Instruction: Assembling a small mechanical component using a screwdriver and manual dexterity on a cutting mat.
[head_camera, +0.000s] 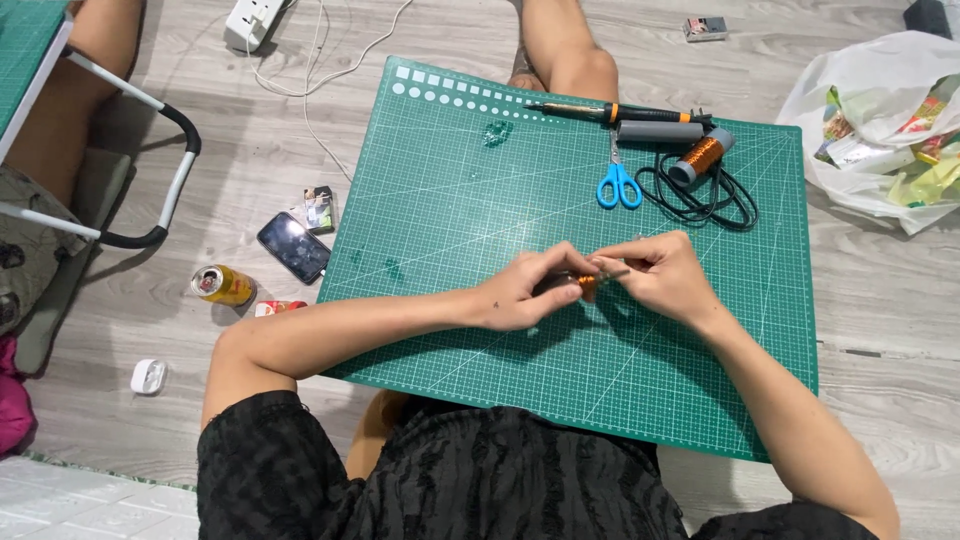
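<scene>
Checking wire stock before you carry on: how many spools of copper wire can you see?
1: a copper wire spool at the far right of the green cutting mat, beside the blue scissors. Hands hide a small orange piece; more may be hidden.

Small orange piece (586, 284): mostly hidden between left hand (525, 292) and right hand (660, 270), kind unclear. Plastic bag (880, 120): cut by right edge. Green beads (497, 131): too small to identify.

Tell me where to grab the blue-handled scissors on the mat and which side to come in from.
Take the scissors by the blue handle loops, which lie at the end nearer the person, with the blades pointing away toward the grey tube. Coming from the near side looks best: open cutting mat lies there, while the black cord crowds the right side.
</scene>
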